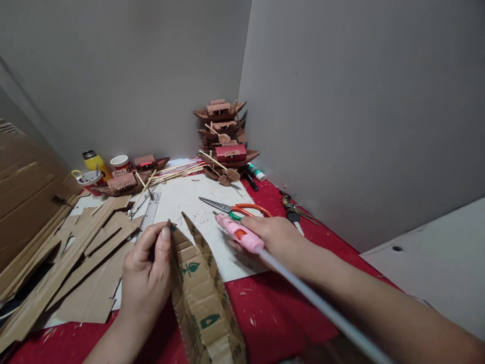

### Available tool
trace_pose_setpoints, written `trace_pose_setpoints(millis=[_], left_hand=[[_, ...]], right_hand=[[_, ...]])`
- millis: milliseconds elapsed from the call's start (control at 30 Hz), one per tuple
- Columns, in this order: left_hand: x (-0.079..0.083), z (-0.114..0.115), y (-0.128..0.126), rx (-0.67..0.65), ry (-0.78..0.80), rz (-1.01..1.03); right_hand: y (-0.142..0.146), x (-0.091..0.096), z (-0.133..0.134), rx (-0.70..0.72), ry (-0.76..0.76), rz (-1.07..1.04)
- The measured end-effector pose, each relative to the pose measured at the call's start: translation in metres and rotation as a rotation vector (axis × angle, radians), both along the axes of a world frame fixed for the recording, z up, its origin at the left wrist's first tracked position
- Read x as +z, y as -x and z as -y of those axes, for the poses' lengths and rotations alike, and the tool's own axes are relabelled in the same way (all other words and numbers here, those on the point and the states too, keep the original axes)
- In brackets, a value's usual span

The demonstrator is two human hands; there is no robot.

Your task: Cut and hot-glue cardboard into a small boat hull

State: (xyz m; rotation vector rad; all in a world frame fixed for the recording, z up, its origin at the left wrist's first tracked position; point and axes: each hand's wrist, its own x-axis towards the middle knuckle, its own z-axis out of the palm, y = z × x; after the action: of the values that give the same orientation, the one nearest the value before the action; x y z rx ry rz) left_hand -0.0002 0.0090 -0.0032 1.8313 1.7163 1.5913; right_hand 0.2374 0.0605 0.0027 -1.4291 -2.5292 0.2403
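My left hand point(149, 270) pinches the upper end of a folded brown cardboard piece point(195, 283) with green print between thumb and fingers. Long side walls rise along the piece, which narrows toward a point at the far end. In my right hand point(278, 237) is a pink hot glue gun point(239, 233), its nozzle pointing up and left, apart from the cardboard. A long translucent glue stick point(318, 298) runs out of its back. Just beyond that hand lie scissors point(220, 206) with orange handles, partly hidden by the glue gun and the hand.
Cut cardboard strips point(94, 263) pile up on the left, beside a metal ruler point(151, 207). Model boats point(227, 134) stack in the far corner; more boats point(121, 182), paper cups point(120, 162) and a yellow bottle point(94, 163) stand back left. Keys point(293, 212) lie along the right wall.
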Motion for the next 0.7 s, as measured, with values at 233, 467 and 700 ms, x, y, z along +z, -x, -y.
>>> trace_pose_setpoints(millis=[233, 467, 700], left_hand=[[0.009, 0.002, 0.003, -0.01, 0.067, 0.047], [0.01, 0.003, 0.0, -0.134, 0.14, 0.107], [0.005, 0.008, -0.009, -0.192, 0.179, 0.11]], right_hand=[[0.002, -0.015, -0.023, 0.069, -0.045, 0.182], [-0.005, -0.012, -0.024, 0.155, -0.064, -0.148], [0.035, 0.002, 0.026, 0.224, 0.049, -0.755]])
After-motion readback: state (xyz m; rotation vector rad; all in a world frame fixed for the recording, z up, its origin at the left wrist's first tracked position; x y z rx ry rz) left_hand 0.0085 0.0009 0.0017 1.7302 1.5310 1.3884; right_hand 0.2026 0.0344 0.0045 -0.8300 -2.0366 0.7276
